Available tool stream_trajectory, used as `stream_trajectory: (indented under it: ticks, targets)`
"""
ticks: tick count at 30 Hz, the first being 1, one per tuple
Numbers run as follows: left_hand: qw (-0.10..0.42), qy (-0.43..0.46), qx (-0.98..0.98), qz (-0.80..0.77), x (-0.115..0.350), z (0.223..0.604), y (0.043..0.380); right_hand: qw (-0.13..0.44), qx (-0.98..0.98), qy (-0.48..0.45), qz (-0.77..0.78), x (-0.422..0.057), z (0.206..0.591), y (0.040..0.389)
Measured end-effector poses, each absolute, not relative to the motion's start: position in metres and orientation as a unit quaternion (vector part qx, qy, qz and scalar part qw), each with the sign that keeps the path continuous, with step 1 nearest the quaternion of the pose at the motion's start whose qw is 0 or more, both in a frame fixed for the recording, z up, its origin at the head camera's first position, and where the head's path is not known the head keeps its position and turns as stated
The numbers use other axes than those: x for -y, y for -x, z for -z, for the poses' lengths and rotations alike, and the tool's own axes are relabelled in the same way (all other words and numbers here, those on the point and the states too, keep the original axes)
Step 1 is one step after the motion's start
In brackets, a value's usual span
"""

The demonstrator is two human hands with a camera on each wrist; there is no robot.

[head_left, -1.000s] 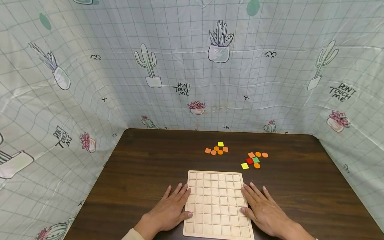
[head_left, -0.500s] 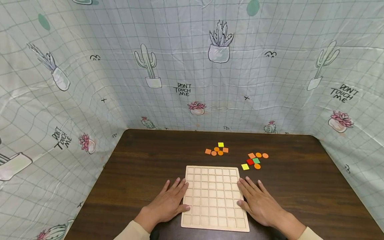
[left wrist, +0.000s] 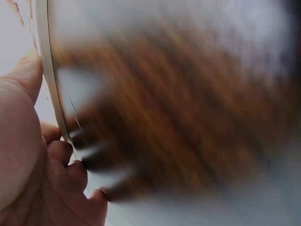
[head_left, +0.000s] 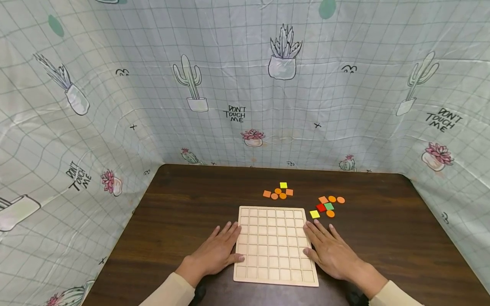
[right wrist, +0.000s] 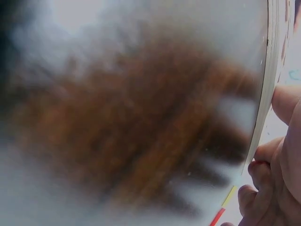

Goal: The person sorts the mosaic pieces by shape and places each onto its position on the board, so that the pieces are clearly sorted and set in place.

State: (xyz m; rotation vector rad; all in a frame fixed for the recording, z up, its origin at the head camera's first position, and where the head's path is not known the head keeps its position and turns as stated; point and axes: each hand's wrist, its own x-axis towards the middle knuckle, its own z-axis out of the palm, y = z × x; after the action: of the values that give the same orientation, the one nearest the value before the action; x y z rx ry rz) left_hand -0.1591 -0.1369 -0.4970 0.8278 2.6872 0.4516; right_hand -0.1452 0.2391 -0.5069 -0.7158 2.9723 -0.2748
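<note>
A pale wooden board (head_left: 272, 242) with a grid of square recesses lies flat on the dark brown table, all its squares bare. At its left edge is my left hand (head_left: 214, 251), fingers straight, with fingertips and thumb tip on the rim. My right hand (head_left: 337, 253) mirrors it on the right edge, fingers extended and thumb on the border. The left wrist view has the hand (left wrist: 51, 155) beside the board's thin side (left wrist: 51, 70). In the right wrist view, fingers (right wrist: 264, 153) touch the opposite side of the board (right wrist: 265, 75).
Beyond the board lies a group of flat orange discs (head_left: 283, 196) and squares, with a yellow square (head_left: 283, 185). Farther right are a red square (head_left: 320, 207), a green square (head_left: 329, 206), a yellow square (head_left: 314, 214) and several orange pieces. A cactus-print curtain (head_left: 214, 76) surrounds the table (head_left: 172, 212).
The board has slid away from the person, toward the coloured pieces, with both hands moving along at its sides. The pieces have stayed in place.
</note>
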Motion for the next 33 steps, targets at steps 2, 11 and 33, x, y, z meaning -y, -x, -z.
stream_trajectory:
  ticks: [2,11,33]
  targets:
    - [0.154,-0.288,-0.932,-0.160,0.139,0.496,0.162,0.037,-0.968,0.234,0.089,-0.239,0.507,0.146]
    - [0.162,-0.287,-0.930,-0.162,0.149,0.497,0.178,0.039,-0.966,0.239,0.089,-0.239,0.508,0.149]
    - [0.169,-0.292,-0.926,-0.170,0.146,0.497,0.178,0.041,-0.966,0.241,0.089,-0.240,0.507,0.149]
